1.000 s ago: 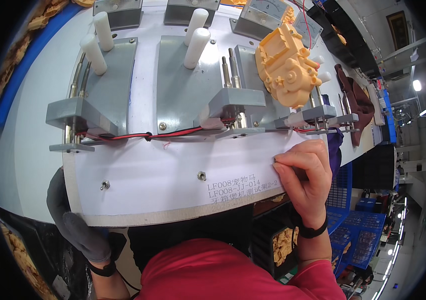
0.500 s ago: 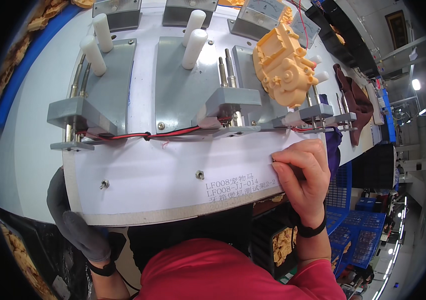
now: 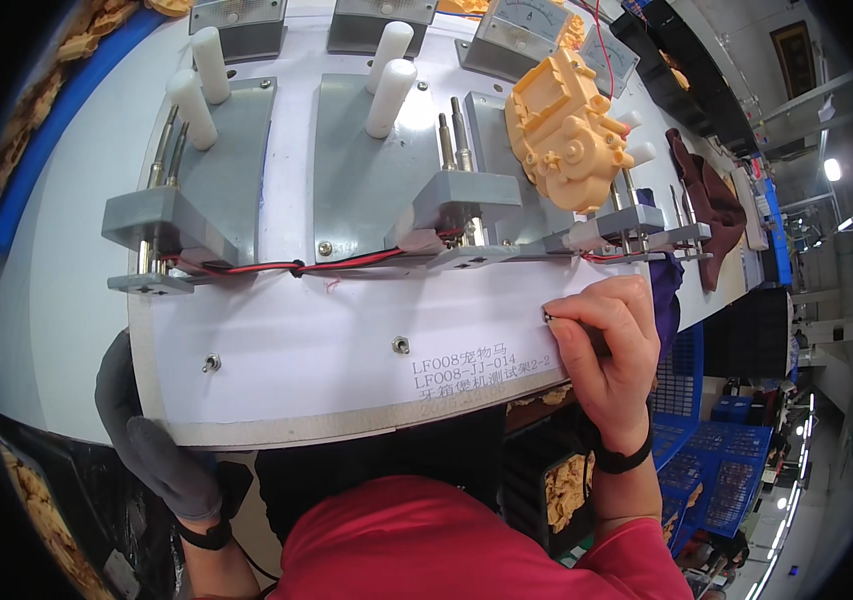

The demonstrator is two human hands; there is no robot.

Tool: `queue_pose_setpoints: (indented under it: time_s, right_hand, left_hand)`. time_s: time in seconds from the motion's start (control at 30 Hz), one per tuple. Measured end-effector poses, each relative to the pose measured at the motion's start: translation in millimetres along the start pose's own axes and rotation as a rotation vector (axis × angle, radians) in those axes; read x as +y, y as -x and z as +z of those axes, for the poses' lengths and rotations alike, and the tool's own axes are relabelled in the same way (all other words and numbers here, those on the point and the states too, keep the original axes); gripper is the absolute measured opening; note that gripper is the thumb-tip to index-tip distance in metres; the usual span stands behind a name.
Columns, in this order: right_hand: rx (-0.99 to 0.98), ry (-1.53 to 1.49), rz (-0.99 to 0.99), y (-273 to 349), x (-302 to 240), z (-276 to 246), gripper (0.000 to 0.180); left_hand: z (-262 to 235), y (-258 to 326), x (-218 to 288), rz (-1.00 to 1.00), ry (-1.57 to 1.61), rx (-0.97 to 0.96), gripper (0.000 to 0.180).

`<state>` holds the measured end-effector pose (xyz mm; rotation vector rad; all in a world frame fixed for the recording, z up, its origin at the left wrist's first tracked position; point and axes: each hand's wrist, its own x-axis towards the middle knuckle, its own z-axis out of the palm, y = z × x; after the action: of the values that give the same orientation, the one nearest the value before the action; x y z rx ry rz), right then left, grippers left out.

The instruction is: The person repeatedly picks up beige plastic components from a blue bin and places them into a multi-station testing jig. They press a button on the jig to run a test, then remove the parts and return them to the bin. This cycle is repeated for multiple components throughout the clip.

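Right hand: right hand (image 3: 602, 345) rested on the right end of the white test board (image 3: 347, 340), fingers curled and pinching a small metal toggle switch (image 3: 550, 317) at the board's edge.
Change: compared with one second ago, this hand sat a little higher on the board and its grip on the switch looked tighter; the board itself did not move.
Meaning: I judged that the switch was being worked, so the testing of the part on the fixture was probably starting or ending.
Left hand: left hand (image 3: 152, 440), in a dark grey glove, stayed at the lower left edge of the board, fingers bent around the rim as before.
Tested part: yellow plastic gearbox (image 3: 562, 130) sat on the right-most grey fixture (image 3: 507, 150), well apart from both hands, in the same place.
Wiring: red and black wires (image 3: 297, 267) ran along the front of the fixtures, unchanged.
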<state>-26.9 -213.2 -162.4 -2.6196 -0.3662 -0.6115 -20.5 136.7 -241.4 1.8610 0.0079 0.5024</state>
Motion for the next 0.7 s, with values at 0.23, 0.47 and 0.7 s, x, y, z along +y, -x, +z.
queue_pose_setpoints:
  time_s: [0.23, 0.47, 0.7]
  right_hand:
    - [-0.003, -0.012, 0.016, -0.3, -0.6, 0.7, 0.017]
    - [-0.029, -0.027, 0.058, -3.0, -3.8, -0.6, 0.015]
    - [-0.037, -0.030, 0.084, -5.2, -6.7, -0.8, 0.014]
  left_hand:
    - [-0.4, -0.5, -1.5, 0.025, -0.006, -0.010, 0.066]
    - [-0.2, 0.3, -1.5, 0.018, 0.001, -0.002, 0.066]
    - [0.2, 0.0, -2.0, 0.015, 0.020, -0.005, 0.066]
